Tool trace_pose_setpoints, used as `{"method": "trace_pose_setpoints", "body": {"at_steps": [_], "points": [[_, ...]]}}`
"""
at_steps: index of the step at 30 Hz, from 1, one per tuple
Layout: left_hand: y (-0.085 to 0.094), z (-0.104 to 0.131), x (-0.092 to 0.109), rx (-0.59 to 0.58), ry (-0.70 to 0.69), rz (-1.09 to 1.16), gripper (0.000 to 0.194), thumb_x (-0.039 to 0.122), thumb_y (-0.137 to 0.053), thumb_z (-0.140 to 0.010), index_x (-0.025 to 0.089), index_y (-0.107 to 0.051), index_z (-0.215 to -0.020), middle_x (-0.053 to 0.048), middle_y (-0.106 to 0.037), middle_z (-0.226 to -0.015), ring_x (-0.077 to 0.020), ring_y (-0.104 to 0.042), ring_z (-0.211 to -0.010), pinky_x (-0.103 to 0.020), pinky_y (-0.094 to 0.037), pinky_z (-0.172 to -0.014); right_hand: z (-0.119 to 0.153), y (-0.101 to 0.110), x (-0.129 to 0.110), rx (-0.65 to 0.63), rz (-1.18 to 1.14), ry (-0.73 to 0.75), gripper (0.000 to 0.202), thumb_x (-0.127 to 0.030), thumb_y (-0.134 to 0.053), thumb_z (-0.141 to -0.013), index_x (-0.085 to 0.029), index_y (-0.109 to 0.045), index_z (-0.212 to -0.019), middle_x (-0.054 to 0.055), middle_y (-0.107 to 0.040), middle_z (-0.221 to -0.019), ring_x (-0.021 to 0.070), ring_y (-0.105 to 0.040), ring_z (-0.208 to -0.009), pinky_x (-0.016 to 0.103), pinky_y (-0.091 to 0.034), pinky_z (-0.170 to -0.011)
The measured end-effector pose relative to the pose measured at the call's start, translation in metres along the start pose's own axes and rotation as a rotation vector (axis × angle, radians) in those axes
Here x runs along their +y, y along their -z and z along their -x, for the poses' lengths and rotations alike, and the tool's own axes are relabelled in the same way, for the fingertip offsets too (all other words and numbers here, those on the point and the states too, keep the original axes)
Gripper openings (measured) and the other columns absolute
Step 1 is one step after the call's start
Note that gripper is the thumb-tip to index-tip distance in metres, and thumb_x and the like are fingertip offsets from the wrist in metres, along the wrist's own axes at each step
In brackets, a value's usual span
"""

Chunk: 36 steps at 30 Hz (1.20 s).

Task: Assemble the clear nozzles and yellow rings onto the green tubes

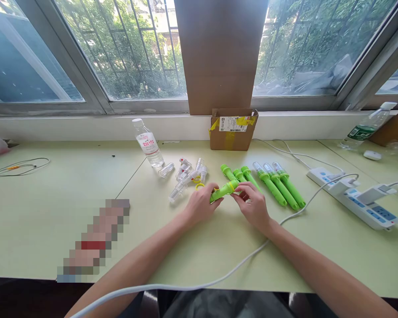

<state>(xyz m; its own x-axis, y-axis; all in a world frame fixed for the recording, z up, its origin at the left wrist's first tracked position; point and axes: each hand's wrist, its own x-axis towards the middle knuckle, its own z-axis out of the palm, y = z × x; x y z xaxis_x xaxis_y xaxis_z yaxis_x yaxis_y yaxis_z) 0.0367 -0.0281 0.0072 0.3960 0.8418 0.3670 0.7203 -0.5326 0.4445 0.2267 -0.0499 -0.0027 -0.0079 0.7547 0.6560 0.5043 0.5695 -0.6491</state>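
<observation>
The left hand [200, 205] is closed around the lower body of a green tube [224, 191] that lies nearly level just above the table [36, 212], its threaded end pointing right. The right hand [252, 204] meets that end with its fingertips pinched at the tip; whether they grip a small part there or only the tube itself, I cannot tell. Judging by how the parts lie, the work looks partly done: 3 finished tubes with clear caps [280, 187] lie side by side to the right, just beyond the right hand, while 3 uncapped green tubes [239, 174] lie just beyond the hands, partly hidden by them. To the left, a loose cluster of clear caps [185, 176] and a couple of yellow rings [199, 185] waits near the left hand, so several pieces appear left to put together. Farther off stand a water bottle [148, 143] and a small cardboard box [232, 130] against the sill, and a white power strip [354, 196] sits at the right, its cable [219, 278] running across the near edge.
</observation>
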Motion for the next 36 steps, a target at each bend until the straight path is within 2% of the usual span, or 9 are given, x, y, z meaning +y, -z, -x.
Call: {"method": "trace_pose_setpoints", "body": {"at_steps": [4,11,21,29,36], "points": [[-0.007,0.002,-0.004,0.099,-0.103,-0.069,0.015,0.034,-0.057,-0.085,0.020,-0.053,-0.089,-0.001,-0.062,-0.080,-0.0146,-0.058,-0.068,-0.024,-0.040,-0.059,0.001,-0.001,0.001,-0.009,-0.023,-0.059,0.006,-0.022,-0.064,-0.084,-0.019,-0.058,-0.083,0.003,-0.058,-0.092,0.0079,-0.054,-0.051,0.025,-0.051,-0.049],[-0.009,0.003,-0.004,0.169,-0.173,-0.142,0.018,0.036,-0.055,-0.087,0.018,-0.057,-0.091,-0.004,-0.060,-0.085,-0.0136,-0.057,-0.069,-0.024,-0.041,-0.058,0.000,-0.002,0.004,-0.056,-0.034,-0.146,0.009,-0.025,-0.064,-0.083,-0.019,-0.058,-0.086,0.004,-0.058,-0.095,0.0088,-0.057,-0.052,0.024,-0.050,-0.045],[-0.013,0.004,-0.003,0.108,-0.094,-0.084,0.021,0.038,-0.053,-0.088,0.019,-0.060,-0.093,-0.004,-0.062,-0.083,-0.0156,-0.058,-0.070,-0.026,-0.042,-0.059,-0.002,-0.001,0.000,-0.088,-0.044,-0.167,0.014,-0.030,-0.064,-0.083,-0.019,-0.057,-0.087,0.005,-0.057,-0.096,0.0096,-0.059,-0.054,0.025,-0.052,-0.046],[-0.010,0.002,-0.001,0.067,0.011,0.070,0.019,0.038,-0.055,-0.087,0.019,-0.060,-0.091,-0.003,-0.062,-0.083,-0.0158,-0.057,-0.073,-0.027,-0.043,-0.067,-0.003,0.000,0.002,-0.097,-0.042,-0.174,0.013,-0.030,-0.063,-0.082,-0.019,-0.057,-0.087,0.005,-0.058,-0.097,0.0095,-0.059,-0.054,0.025,-0.052,-0.046],[-0.006,0.001,0.004,0.021,0.092,0.220,0.022,0.039,-0.057,-0.085,0.018,-0.063,-0.089,-0.002,-0.064,-0.079,-0.0135,-0.053,-0.069,-0.026,-0.041,-0.063,-0.004,-0.001,0.001,-0.106,-0.062,-0.184,0.014,-0.030,-0.063,-0.083,-0.018,-0.056,-0.086,0.005,-0.057,-0.096,0.0099,-0.059,-0.054,0.025,-0.051,-0.046]]}}
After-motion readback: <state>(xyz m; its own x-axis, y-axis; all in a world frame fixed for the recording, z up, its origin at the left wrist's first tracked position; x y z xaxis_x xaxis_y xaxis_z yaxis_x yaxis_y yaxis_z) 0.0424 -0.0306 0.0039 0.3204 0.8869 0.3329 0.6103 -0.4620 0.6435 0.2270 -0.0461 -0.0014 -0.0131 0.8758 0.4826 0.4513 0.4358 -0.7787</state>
